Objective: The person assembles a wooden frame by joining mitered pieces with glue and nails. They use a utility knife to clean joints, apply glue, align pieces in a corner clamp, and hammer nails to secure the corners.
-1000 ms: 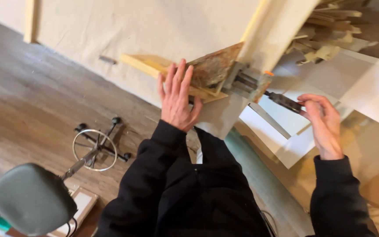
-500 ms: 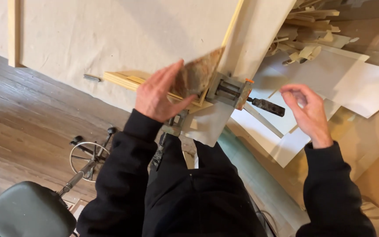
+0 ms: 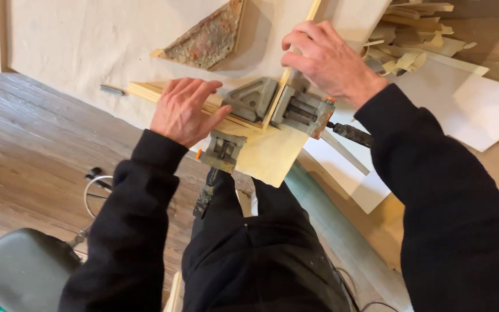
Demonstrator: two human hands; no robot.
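A grey metal corner clamp (image 3: 259, 99) sits at the corner of a pale worktop, joining two light wooden strips at a right angle. My left hand (image 3: 185, 110) lies flat on the strip (image 3: 145, 91) that runs left, pressing it down. My right hand (image 3: 326, 59) grips the other strip (image 3: 312, 11), which runs away from me, just above the clamp's jaw. Two black-handled screws (image 3: 350, 133) stick out of the clamp, one to the right, one towards me.
A triangular, stained wooden piece (image 3: 209, 37) lies on the worktop behind the clamp. Wood offcuts (image 3: 411, 34) are piled at top right above white boards (image 3: 480, 104). A grey stool seat (image 3: 21, 271) stands lower left on the wooden floor.
My left hand has put the triangular piece down on the worktop and now presses the left strip. My right hand left the screw handle and took hold of the far strip.
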